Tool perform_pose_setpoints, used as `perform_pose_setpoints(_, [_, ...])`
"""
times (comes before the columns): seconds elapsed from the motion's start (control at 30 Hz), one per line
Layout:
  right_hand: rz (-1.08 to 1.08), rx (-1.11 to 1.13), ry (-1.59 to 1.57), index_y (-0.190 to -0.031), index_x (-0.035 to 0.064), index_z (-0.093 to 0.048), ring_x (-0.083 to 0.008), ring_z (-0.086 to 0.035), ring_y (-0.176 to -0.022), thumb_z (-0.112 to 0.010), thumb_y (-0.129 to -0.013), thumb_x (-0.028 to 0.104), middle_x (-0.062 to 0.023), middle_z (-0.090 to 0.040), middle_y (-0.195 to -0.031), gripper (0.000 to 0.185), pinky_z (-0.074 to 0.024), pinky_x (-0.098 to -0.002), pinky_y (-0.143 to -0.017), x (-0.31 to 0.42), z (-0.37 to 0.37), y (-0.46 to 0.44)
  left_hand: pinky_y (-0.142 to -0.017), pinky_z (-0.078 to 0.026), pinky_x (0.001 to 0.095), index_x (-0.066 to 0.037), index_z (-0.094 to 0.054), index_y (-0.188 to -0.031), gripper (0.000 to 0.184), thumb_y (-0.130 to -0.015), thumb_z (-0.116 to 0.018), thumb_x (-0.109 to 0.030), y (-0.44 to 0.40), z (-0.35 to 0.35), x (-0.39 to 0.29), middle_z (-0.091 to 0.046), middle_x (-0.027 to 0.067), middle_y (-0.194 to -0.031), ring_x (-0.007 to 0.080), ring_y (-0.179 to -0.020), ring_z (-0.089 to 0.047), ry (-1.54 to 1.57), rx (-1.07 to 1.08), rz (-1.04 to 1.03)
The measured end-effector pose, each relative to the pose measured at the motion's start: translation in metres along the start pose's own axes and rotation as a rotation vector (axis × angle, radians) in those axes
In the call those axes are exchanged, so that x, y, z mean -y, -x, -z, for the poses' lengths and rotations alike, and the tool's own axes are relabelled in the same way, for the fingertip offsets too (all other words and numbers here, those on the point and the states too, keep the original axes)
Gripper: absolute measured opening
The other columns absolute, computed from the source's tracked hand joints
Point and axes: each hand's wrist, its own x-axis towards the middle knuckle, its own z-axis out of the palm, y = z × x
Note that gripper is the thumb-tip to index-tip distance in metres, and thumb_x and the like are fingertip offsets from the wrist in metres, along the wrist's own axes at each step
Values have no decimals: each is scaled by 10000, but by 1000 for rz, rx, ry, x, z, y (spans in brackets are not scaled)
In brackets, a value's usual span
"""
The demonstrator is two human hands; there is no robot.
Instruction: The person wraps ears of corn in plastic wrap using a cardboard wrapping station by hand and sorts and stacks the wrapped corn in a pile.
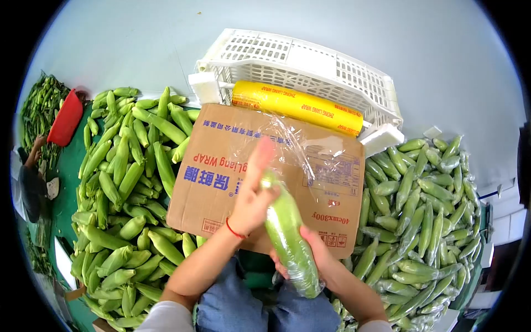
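An ear of corn (290,238) in green husk, with glossy clear film around it, is held tilted over the front of a cardboard box. My right hand (315,252) is closed around its lower side. Against its upper end rests the thumb side of my left hand (254,199), which has a red string at the wrist. The left fingers are stretched out upward and partly smeared by motion. Behind the hands, loose clear film (296,146) lies over the cardboard box (210,160). A yellow roll of plastic wrap (298,105) sits at the box's far edge.
Unwrapped corn (130,177) is heaped on the left. Film-wrapped corn (426,210) is piled on the right. A white plastic crate (310,55) lies behind the roll. At far left are a red container (66,119) and another person's arm (36,150).
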Motion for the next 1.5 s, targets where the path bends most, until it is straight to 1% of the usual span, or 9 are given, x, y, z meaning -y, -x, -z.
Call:
perform_pose_setpoints(0.1, [-22,866,-656,-1387,71,-374,-200,-542,-525,-283,-909,703,-134,-590,-868,798,-477,-298,-434,-27,-6,-47,-866,-520,434,-184,-358,-1431,605,-866,-567,-129,-7,10,-2,-608,138,-1178,287,-1006,-622,1201,89,261])
perform_pose_setpoints(0.23, [-24,362,-390,-1456,98,-269,-132,-529,-519,-400,-920,637,-126,-576,-862,772,-451,-249,-406,-2,-23,-29,-589,-530,345,-123,-454,-987,100,-911,-512,-93,-19,17,-3,-446,25,-704,176,-647,-542,852,-259,570])
perform_pose_setpoints(0.37, [21,-63,497,-1474,129,-232,-224,-618,-639,-716,-832,297,-200,-565,-1048,822,-518,-329,-496,18,11,-7,-633,-540,350,-94,-470,-1049,145,-942,-551,-147,-4,24,-3,-569,86,-823,218,-717,-619,482,-483,570])
perform_pose_setpoints(0.43, [873,-181,1491,-1467,104,-227,-325,-643,-810,-711,-815,258,-229,-539,-1160,826,-545,-417,-658,15,29,-12,-718,-532,335,-86,-511,-1090,197,-983,-520,-251,9,21,0,-614,97,-928,203,-806,-619,455,-516,549])
perform_pose_setpoints(0.57, [723,-514,1967,-1427,197,-381,-302,-632,-749,-717,-779,358,-144,-543,-991,748,-548,-430,-622,21,-3,25,-715,-537,318,-94,-568,-1005,223,-992,-462,-290,31,43,22,-623,33,-879,162,-798,-627,512,-547,696])
perform_pose_setpoints(0.67, [1705,-506,1775,-1299,54,-516,-225,-628,-725,-707,-814,291,-111,-590,-906,572,-546,-368,-644,38,-1,46,-701,-551,330,-111,-557,-1010,324,-987,-461,-419,42,26,-8,-630,16,-841,173,-780,-642,686,-462,897])
perform_pose_setpoints(0.8, [1558,-81,739,-1233,-10,-504,-182,-614,-710,-630,-875,183,-95,-589,-813,426,-525,-340,-642,43,5,45,-318,-455,235,-34,-478,-1270,580,-964,-411,-521,94,15,-5,-628,147,-1045,213,-579,-643,550,113,1313])
perform_pose_setpoints(1.27, [1350,-494,-411,-1210,71,-444,-310,-604,-887,-529,-942,420,-157,-600,-1009,448,-506,-460,-842,-6,120,127,-809,-501,414,-330,-554,-1297,595,-731,-730,-380,11,-151,-71,-504,170,-1294,306,-1033,-589,-748,981,-540])
perform_pose_setpoints(1.5, [1634,-1287,-250,-1437,-14,-252,-313,-440,-1268,-547,-909,522,-165,-383,-1438,808,-391,-435,-1066,81,294,316,-976,-415,455,-111,-531,-1322,572,-779,-702,-172,65,-4,-5,-449,209,-1367,385,-1193,-487,-1119,499,-159])
